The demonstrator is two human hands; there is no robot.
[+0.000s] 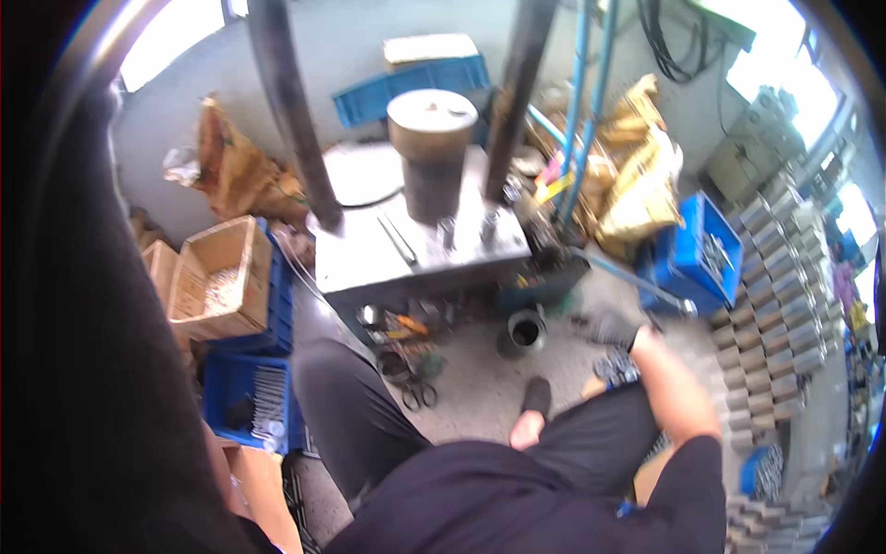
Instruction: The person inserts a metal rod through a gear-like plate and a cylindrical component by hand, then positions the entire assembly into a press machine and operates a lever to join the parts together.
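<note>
My right hand, in a dark glove, reaches over the floor to the right of the press. Its fingers look stretched out toward the left, though blurred, and I see nothing held in them. Just above it a light blue lever slants down to a knob. A grey metal cup with a dark opening stands on the floor left of the hand. Small metal parts lie just below it. My left hand is out of view. Ahead, a metal cylinder stands on the steel press table, beside a thin rod.
Dark posts rise from the table. A wooden box and a blue crate of metal rods stand left; scissors lie below the table. At right are a blue bin, sacks and stacked metal cylinders.
</note>
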